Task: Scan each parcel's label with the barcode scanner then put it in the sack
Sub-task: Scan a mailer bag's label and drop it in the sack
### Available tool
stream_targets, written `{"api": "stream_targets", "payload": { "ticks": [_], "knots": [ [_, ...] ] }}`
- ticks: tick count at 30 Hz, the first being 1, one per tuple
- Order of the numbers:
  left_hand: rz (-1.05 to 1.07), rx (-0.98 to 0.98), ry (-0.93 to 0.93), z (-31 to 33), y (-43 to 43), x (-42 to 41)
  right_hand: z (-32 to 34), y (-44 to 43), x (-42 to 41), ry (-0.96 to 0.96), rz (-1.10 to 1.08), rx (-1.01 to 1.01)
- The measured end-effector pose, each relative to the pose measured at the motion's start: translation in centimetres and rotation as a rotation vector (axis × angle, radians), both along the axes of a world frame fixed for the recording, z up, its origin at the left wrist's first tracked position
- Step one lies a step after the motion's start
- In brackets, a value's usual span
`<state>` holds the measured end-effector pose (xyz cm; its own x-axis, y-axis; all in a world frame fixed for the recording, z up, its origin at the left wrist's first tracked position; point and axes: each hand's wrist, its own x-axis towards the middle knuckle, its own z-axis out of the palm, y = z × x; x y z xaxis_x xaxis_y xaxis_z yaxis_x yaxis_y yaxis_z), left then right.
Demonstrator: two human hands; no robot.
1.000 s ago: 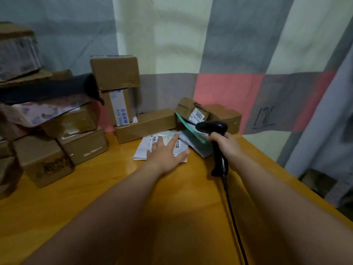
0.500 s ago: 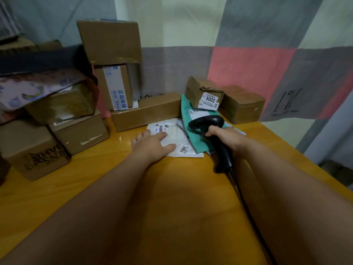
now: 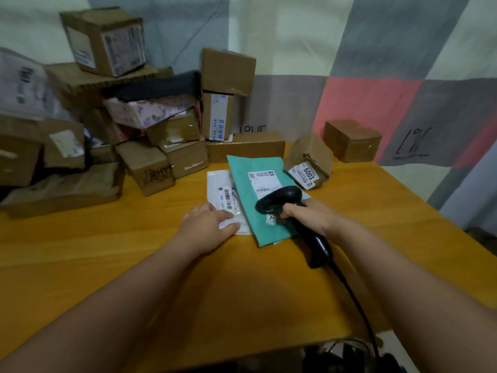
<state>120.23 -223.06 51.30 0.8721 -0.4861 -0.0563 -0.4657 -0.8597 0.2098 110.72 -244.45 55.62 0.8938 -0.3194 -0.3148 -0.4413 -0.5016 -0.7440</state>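
wooden table [image 3: 107, 251], patchwork curtain [image 3: 363, 49] | left grip [image 3: 207, 224] flat on mailer [image 3: 219, 184] | right grip [image 3: 309, 216] clasps scanner [image 3: 279, 197]

Backdrop [image 3: 295, 36] is hung cloth, 9 to 3 o'clock: big grey and cream panels, creased. Pink panel [image 3: 363, 103] at 2 o'clock, with black lettering [image 3: 414, 144] on the dark grey panel beside it. Table [image 3: 242, 292]: glossy yellow-orange wood, 4 to 8 o'clock, near edge visible at 5. Light dim and flat.
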Motion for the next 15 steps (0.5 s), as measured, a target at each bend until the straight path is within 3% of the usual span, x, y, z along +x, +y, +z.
{"api": "stream_targets", "payload": {
  "ticks": [5,9,13,14,15],
  "knots": [
    [0.087,-0.136,0.007,0.0,6.3,-4.6,0.0,5.8,-3.7,-0.052,0.063,0.003],
    [0.145,-0.136,-0.03,-0.4,11.1,-7.6,-0.6,9.7,-5.5,-0.137,0.09,0.042],
    [0.24,-0.002,-0.034,0.0,14.0,-8.2,-0.8,12.0,-6.5,-0.259,-0.073,0.277],
    [0.268,-0.034,0.016,0.2,14.1,-7.9,-0.8,12.3,-6.6,-0.278,-0.131,0.345],
    [0.305,-0.193,0.1,0.6,13.8,-7.6,-0.8,12.6,-6.5,-0.285,-0.168,0.383]
  ]
}}
